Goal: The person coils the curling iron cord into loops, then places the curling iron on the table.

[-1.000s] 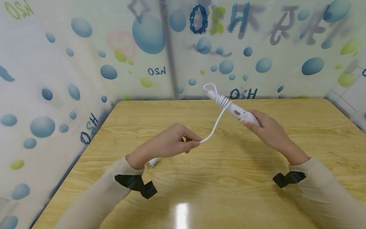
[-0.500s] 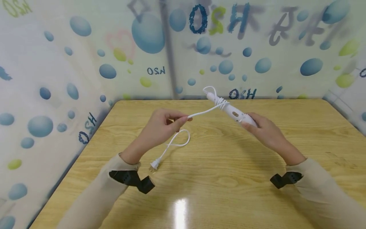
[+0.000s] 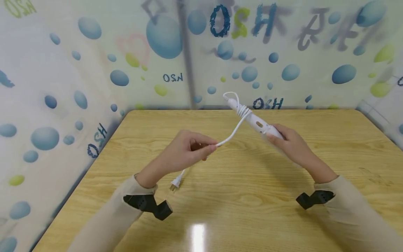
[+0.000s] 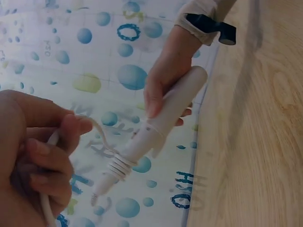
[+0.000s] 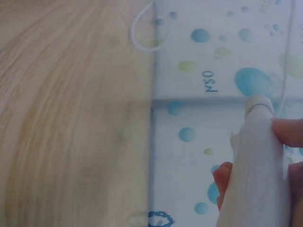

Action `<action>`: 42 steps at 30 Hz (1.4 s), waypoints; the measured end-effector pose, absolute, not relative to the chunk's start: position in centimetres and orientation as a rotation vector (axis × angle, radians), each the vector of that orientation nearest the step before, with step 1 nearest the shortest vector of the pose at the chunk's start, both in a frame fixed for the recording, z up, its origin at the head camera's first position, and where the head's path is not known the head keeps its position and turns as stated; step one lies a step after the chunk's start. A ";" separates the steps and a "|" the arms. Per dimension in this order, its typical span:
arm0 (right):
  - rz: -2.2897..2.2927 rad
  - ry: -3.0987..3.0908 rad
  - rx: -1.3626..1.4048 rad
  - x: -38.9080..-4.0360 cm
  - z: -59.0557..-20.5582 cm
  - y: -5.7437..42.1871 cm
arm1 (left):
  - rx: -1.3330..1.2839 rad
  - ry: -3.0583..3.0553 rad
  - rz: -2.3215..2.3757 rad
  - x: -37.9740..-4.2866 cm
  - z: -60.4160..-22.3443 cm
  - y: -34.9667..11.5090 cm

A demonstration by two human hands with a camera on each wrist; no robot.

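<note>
My right hand [image 3: 292, 143] grips the wide end of a white wand-shaped electric appliance [image 3: 254, 120], perhaps a curling iron, tilted above the table with its narrow end up and left. Several turns of its white power cord [image 3: 231, 134] are wound round the narrow part. Thumb and fingers of my left hand [image 3: 185, 150] pinch the cord a short way from those turns. In the left wrist view the cord also runs through the left palm. A two-prong plug [image 3: 176, 182] at the cord's end is visible below the left hand. In the right wrist view the appliance body [image 5: 258, 165] partly hides the fingers.
The wooden table [image 3: 252, 203] spreads beneath both hands. A wall covering [image 3: 201, 56] with blue and green bubbles stands along its back and left edges. Each sleeve carries a black wrist camera [image 3: 149, 205].
My left hand rises leftward, pulling the cord straighter, then comes back down and right, so the cord now sags in a curve. The right hand and the appliance stay nearly still.
</note>
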State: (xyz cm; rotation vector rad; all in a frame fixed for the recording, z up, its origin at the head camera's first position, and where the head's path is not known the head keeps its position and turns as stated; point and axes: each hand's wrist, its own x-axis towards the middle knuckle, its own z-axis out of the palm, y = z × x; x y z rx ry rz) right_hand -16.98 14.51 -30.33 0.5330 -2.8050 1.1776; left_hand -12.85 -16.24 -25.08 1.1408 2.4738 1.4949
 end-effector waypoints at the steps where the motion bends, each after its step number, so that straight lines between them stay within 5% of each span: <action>1: 1.223 -2.771 0.535 -16.9 -30.1 14.7 | 1.157 2.451 1.414 -13.0 -25.3 -16.2; 13: 1.475 -2.535 0.777 -14.9 -27.5 16.3 | 0.876 2.347 1.332 -16.3 -29.1 -16.5; 27: 1.624 -2.438 1.186 -13.7 -27.8 15.9 | 0.860 2.409 1.495 -20.9 -31.4 -14.5; 42: 1.572 -2.569 1.046 -14.3 -29.2 15.0 | 0.802 2.552 1.509 -24.3 -32.1 -13.1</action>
